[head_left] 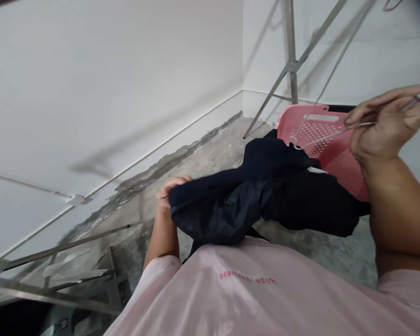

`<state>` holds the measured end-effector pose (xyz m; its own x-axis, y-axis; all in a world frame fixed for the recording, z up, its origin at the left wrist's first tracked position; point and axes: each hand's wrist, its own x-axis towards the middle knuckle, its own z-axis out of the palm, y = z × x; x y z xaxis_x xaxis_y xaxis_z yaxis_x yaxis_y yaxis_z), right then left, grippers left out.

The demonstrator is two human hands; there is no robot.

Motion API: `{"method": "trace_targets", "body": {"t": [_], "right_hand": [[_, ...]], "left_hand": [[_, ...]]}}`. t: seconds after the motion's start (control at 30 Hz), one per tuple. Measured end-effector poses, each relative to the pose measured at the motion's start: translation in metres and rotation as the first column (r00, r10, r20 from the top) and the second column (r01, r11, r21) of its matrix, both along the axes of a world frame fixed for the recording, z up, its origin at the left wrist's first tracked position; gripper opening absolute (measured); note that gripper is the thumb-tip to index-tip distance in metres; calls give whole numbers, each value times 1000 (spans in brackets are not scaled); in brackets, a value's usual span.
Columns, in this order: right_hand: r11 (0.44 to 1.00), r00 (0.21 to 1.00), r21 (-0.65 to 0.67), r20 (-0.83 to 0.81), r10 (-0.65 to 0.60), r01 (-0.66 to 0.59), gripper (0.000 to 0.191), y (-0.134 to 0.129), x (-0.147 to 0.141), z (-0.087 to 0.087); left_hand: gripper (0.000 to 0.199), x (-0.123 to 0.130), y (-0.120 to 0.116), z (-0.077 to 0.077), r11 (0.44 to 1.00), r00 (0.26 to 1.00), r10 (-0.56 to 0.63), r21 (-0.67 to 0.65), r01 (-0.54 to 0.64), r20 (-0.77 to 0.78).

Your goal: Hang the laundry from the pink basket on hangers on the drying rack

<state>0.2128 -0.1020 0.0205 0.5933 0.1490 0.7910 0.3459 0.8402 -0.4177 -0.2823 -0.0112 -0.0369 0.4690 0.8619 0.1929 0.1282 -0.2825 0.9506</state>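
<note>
My left hand grips the near end of a crumpled dark navy garment, whose cloth stretches across my front toward the basket. My right hand is raised at the right and pinches a thin white wire clothes hanger, with the hook end reaching left over the garment. Behind the hanger, a pink perforated plastic laundry basket sits tilted, its near part hidden under the dark cloth. The basket lies just left of and below my right hand.
Grey metal rack legs stand on the rough concrete floor against the white wall corner. A metal frame lies at the lower left. My pink shirt fills the bottom of the view.
</note>
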Motion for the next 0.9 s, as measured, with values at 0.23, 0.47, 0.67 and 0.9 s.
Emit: {"method": "trace_targets", "body": {"t": [0.23, 0.47, 0.67, 0.9], "right_hand": [[969, 995, -234, 37, 88, -77, 51, 4, -2, -6], [951, 999, -308, 31, 32, -21, 49, -2, -2, -7], [975, 980, -97, 51, -194, 199, 47, 0, 0, -4], [875, 971, -421, 139, -196, 237, 55, -13, 2, -2]], "left_hand": [[42, 61, 25, -11, 994, 973, 53, -84, -73, -223], [35, 175, 7, 46, 806, 884, -271, 413, 424, -381], [71, 304, -2, 31, 588, 664, -205, 452, 671, -719], [26, 394, 12, -8, 952, 777, -223, 39, 303, -589]]}}
